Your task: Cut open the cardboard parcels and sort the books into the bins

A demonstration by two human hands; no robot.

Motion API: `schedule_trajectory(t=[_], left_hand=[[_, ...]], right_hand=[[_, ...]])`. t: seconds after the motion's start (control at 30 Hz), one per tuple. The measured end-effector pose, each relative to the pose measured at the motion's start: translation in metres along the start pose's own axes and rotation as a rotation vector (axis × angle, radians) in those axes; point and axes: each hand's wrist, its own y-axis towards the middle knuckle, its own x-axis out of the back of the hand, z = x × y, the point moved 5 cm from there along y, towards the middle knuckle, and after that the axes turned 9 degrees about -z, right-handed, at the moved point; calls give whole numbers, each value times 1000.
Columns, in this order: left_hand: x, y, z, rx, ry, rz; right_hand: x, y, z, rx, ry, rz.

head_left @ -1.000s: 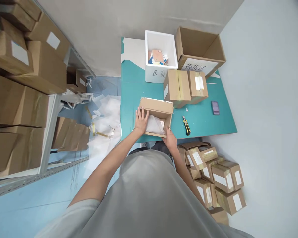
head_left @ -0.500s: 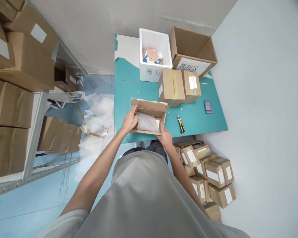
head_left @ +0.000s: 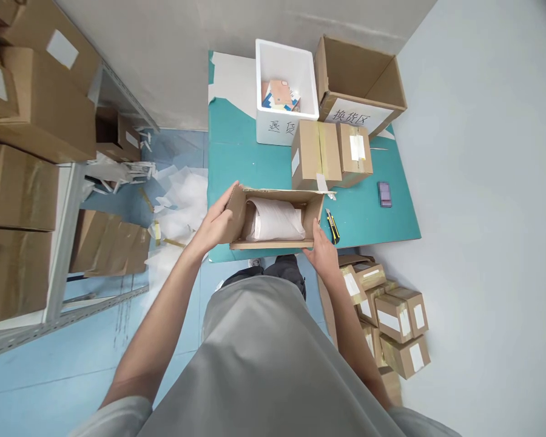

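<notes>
Between my two hands is an open cardboard box (head_left: 273, 244), held over the front edge of the teal table (head_left: 255, 161). A white sheet of wrapping (head_left: 279, 218) lies curved inside it; whatever is under the sheet is mostly hidden. My left hand (head_left: 221, 221) grips the box's left wall, fingers on the outside. At the lower right corner, my right hand (head_left: 323, 247) holds the box with the thumb near the rim. A yellow and black box cutter (head_left: 332, 227) lies on the table just right of the box.
Two taped cartons (head_left: 316, 155) stand behind the box, before a white foam bin (head_left: 286, 127) and a large open carton (head_left: 364, 67). A small purple item (head_left: 384, 194) lies at right. Shelves with cartons (head_left: 22, 194) flank the left; labelled boxes (head_left: 395, 315) are piled below right.
The box has come closer to me and tilted, so its inside shows more. My left hand has shifted left and my right hand slightly right, both still holding it.
</notes>
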Motion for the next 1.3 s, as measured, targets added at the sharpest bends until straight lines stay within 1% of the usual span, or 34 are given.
schedule_trajectory(t=[0.07, 0.13, 0.3, 0.37, 0.43, 0.5, 0.53, 0.57, 0.63, 0.67, 0.7, 0.73, 0.77, 0.83, 0.87, 0.93, 1.03, 1.1, 1.2, 1.3], left_hand=[[-1, 3, 6, 9, -22, 0], [-6, 10, 20, 51, -43, -9], [-27, 26, 77, 261, -52, -89], [-35, 25, 92, 279, -38, -101], [-41, 19, 99, 263, -35, -111], [-44, 8, 95, 234, -37, -143], [-44, 2, 90, 204, -25, -184], [-43, -4, 81, 155, 4, -235], [-40, -16, 58, -1, 110, -343], [-39, -20, 46, -91, 177, -370], [-41, -24, 35, -177, 247, -360], [-44, -25, 27, -252, 314, -311], [-48, -25, 21, -314, 376, -236], [-57, -23, 19, -395, 490, -69], [-60, -20, 21, -411, 540, -12], [-61, -13, 29, -400, 609, 31], [-60, -3, 41, -359, 630, 22], [-60, 2, 45, -338, 619, 14], [-60, 8, 50, -308, 590, 16], [-61, 10, 52, -307, 538, 9]], right_hand=[[-2, 2, 0, 6, 13, 6], [-10, 8, -1, -6, 23, 30], [-41, 19, -4, -66, 66, 137], [-48, 18, -5, -64, 92, 156], [-46, 15, -4, -40, 118, 107], [-37, 13, 2, -1, 152, 12], [-33, 13, 8, 26, 173, -16], [-30, 15, 15, 55, 191, -13], [-31, 20, 33, 106, 195, 77], [-34, 24, 42, 125, 174, 145], [-37, 29, 51, 136, 137, 210], [-41, 34, 58, 142, 88, 265], [-46, 39, 65, 146, 35, 309], [-55, 50, 76, 154, -70, 368], [-59, 55, 81, 161, -114, 385], [-68, 66, 90, 180, -185, 407], [-77, 79, 103, 236, -248, 462], [-76, 85, 108, 270, -264, 486], [-63, 89, 109, 289, -269, 465], [-37, 83, 104, 294, -249, 394]])
